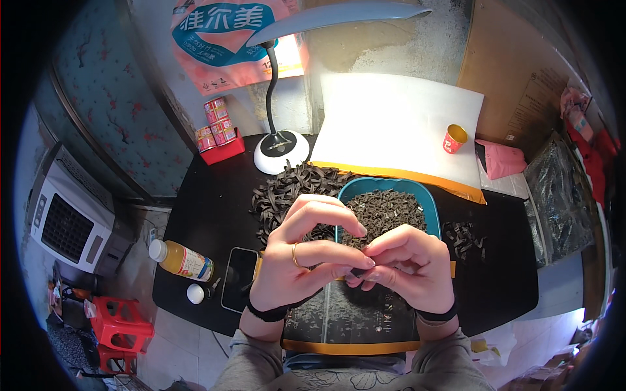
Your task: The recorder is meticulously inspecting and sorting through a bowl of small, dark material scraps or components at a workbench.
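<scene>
My left hand (287,260), with a ring on one finger, and my right hand (417,267) meet over the near side of the table. Between their pinched fingertips is a small dark strip (358,272), mostly covered by the fingers. Just beyond the hands stands a teal tray (429,199) filled with small dark cut-looking pieces (391,210). A heap of longer dark strips (280,192) lies to the tray's left, partly hidden behind my left hand. Several loose dark strips (464,241) are scattered right of the tray.
Beneath my wrists lies a dark mat or bag with an orange edge (352,348). On the left are a phone (238,277), a bottle (181,260) and its white cap (195,294). A desk lamp (282,151), a white padded sheet (398,124) and a paper cup (454,139) stand farther back.
</scene>
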`<state>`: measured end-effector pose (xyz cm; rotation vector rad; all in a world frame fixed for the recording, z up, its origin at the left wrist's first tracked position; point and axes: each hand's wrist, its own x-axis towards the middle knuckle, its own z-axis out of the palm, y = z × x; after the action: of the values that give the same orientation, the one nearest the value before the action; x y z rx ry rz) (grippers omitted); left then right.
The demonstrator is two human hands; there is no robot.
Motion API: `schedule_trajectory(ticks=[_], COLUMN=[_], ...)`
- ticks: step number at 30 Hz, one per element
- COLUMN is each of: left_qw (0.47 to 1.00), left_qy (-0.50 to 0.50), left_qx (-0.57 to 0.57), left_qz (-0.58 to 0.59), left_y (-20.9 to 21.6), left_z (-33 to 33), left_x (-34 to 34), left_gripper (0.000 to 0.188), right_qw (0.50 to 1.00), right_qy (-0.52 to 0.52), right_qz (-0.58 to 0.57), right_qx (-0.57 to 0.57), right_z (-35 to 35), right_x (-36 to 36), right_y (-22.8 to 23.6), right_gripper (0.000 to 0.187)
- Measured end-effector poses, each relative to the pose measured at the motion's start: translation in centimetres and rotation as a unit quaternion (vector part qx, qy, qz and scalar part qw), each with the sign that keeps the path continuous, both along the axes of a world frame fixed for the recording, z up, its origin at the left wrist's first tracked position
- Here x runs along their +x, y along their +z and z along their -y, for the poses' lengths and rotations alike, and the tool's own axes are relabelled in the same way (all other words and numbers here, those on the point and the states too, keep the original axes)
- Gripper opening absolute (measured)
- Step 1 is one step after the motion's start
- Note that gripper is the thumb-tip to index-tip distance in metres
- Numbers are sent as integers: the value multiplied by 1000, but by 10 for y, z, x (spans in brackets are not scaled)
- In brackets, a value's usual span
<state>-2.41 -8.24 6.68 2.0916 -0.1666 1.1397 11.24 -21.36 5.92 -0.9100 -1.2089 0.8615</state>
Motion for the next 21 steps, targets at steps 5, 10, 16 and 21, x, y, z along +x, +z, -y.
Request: schedule_trajectory(ticks=[5,10,16,21], left_qw=[994,988,972,962], left_qy=[-65,-96,-179,-114], left_qx=[-65,-110,-149,-198], left_qz=[58,45,-35,-147], left_y=[-6,-7,-3,5], left_z=[2,0,-2,9], left_x=[3,3,-6,-11], left_gripper=[18,11,10,5], right_qw=[1000,998,959,924], right_qy=[-9,-40,-180,-186], right_qz=[25,40,183,278], right_qx=[5,-1,121,185], right_z=[1,3,-3,-3], right_x=[0,-1,-2,4], right_y=[1,4,1,6], right_gripper=[22,22,23,25])
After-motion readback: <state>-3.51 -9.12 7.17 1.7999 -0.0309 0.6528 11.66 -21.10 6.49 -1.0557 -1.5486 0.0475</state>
